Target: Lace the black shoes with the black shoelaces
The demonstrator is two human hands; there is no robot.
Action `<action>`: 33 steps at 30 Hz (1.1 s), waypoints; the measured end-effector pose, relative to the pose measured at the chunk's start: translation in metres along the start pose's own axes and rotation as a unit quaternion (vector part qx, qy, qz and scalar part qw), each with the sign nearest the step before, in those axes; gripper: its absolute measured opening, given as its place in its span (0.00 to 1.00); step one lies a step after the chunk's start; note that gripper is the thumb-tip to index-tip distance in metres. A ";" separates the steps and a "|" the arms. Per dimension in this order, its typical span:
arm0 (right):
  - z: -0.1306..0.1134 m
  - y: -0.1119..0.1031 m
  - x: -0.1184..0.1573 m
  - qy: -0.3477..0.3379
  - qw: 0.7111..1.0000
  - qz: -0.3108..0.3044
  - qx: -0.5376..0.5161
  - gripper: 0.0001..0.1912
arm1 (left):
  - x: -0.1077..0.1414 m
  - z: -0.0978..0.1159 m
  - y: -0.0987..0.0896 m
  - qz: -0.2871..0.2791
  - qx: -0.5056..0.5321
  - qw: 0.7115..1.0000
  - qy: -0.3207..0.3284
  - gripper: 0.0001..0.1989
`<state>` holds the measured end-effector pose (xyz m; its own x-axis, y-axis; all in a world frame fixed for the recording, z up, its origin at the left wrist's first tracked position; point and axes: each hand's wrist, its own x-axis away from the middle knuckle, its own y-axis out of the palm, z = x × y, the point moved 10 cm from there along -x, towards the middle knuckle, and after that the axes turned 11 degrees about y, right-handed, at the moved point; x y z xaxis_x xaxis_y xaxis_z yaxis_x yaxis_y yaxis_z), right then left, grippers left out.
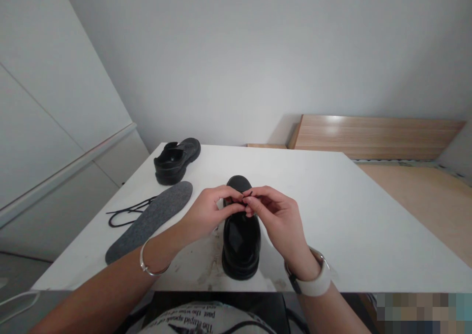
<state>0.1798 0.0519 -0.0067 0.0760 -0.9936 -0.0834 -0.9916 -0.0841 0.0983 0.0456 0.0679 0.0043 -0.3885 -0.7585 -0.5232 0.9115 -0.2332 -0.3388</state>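
Note:
A black shoe rests on the white table in front of me, its toe pointing away and its opening toward me. Over the front of that opening, my left hand and my right hand meet with fingertips pinched together. Between them shows a short dark end of a black shoelace; most of it is hidden by the fingers. Left of my left hand lie a grey felt insole and, partly under it, a loose black shoelace. A second black shoe sits at the table's far left corner.
The white table has brownish smudges near its front edge. Behind it is a grey wall, with a wooden headboard and a bed base on the right. White panels stand along the left.

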 end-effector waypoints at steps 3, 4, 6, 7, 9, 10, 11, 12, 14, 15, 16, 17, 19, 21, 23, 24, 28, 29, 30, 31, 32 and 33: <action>-0.003 0.002 0.000 -0.009 1.000 -0.004 -0.010 0.09 | 0.002 -0.009 0.005 -0.017 -0.015 1.000 -0.019 0.06; -0.004 0.001 0.001 -0.015 1.000 0.005 -0.018 0.10 | 0.002 -0.013 0.004 -0.004 -0.002 1.000 -0.031 0.07; -0.008 -0.004 0.003 -0.031 0.998 0.031 -0.035 0.12 | 0.002 -0.023 0.004 0.019 0.036 0.997 -0.066 0.07; -0.009 -0.005 0.004 -0.040 0.998 0.041 -0.040 0.12 | 0.002 -0.027 0.005 0.025 0.052 0.995 -0.081 0.07; -0.011 -0.006 0.006 -0.056 0.997 0.048 -0.029 0.12 | 0.000 -0.027 0.008 0.016 0.058 0.995 -0.085 0.07; -0.012 -0.005 0.008 -0.066 0.997 0.050 -0.012 0.11 | -0.001 -0.023 0.010 0.005 0.046 0.997 -0.068 0.07; -0.013 -0.004 0.009 -0.076 0.996 0.052 0.009 0.10 | -0.003 -0.017 0.011 -0.007 0.027 0.999 -0.043 0.06; -0.014 -0.004 0.011 -0.087 0.994 0.057 0.032 0.09 | -0.005 -0.010 0.012 -0.017 0.007 1.000 -0.014 0.06; -0.017 -0.005 0.014 -0.109 0.989 0.070 0.072 0.07 | -0.006 0.000 0.012 -0.025 -0.022 0.999 0.032 0.06; -0.019 -0.006 0.015 -0.120 0.986 0.077 0.087 0.06 | -0.006 0.002 0.011 -0.026 -0.029 0.998 0.043 0.06; -0.020 -0.006 0.016 -0.131 0.983 0.083 0.100 0.05 | -0.006 0.004 0.011 -0.027 -0.034 0.998 0.048 0.06; -0.023 -0.007 0.017 -0.141 0.980 0.088 0.113 0.04 | -0.006 0.004 0.011 -0.028 -0.039 0.997 0.053 0.06; -0.028 -0.006 0.019 -0.165 0.971 0.094 0.146 0.02 | -0.006 0.005 0.012 -0.038 -0.052 0.996 0.062 0.06; -0.034 -0.001 0.022 -0.193 0.957 0.088 0.199 0.03 | -0.005 0.007 0.017 -0.066 -0.073 0.992 0.075 0.07; -0.040 0.009 0.026 -0.227 0.938 0.065 0.253 0.05 | -0.005 0.008 0.023 -0.097 -0.102 0.986 0.085 0.08; -0.042 0.014 0.029 -0.245 0.929 0.050 0.273 0.06 | -0.004 0.009 0.026 -0.109 -0.116 0.983 0.090 0.09; -0.047 0.027 0.037 -0.290 0.903 0.006 0.316 0.08 | -0.001 0.009 0.031 -0.133 -0.138 0.977 0.089 0.10; -0.048 0.028 0.037 -0.298 0.897 0.005 0.327 0.08 | -0.001 0.009 0.032 -0.134 -0.135 0.978 0.086 0.10; -0.049 0.029 0.038 -0.305 0.891 0.004 0.337 0.08 | 0.000 0.008 0.032 -0.133 -0.130 0.979 0.083 0.10; -0.050 0.029 0.038 -0.308 0.886 0.003 0.347 0.08 | 0.000 0.008 0.031 -0.130 -0.125 0.980 0.079 0.09; -0.050 0.029 0.036 -0.306 0.884 0.001 0.355 0.08 | 0.000 0.008 0.030 -0.126 -0.120 0.982 0.076 0.09; -0.049 0.028 0.034 -0.299 0.883 -0.001 0.362 0.10 | 0.000 0.008 0.029 -0.124 -0.114 0.983 0.072 0.08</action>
<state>0.1598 0.0118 0.0416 0.2237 -0.7584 -0.6122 -0.8149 0.1990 -0.5443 0.0734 0.0562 0.0004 -0.6249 -0.5981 -0.5019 0.7386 -0.2445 -0.6283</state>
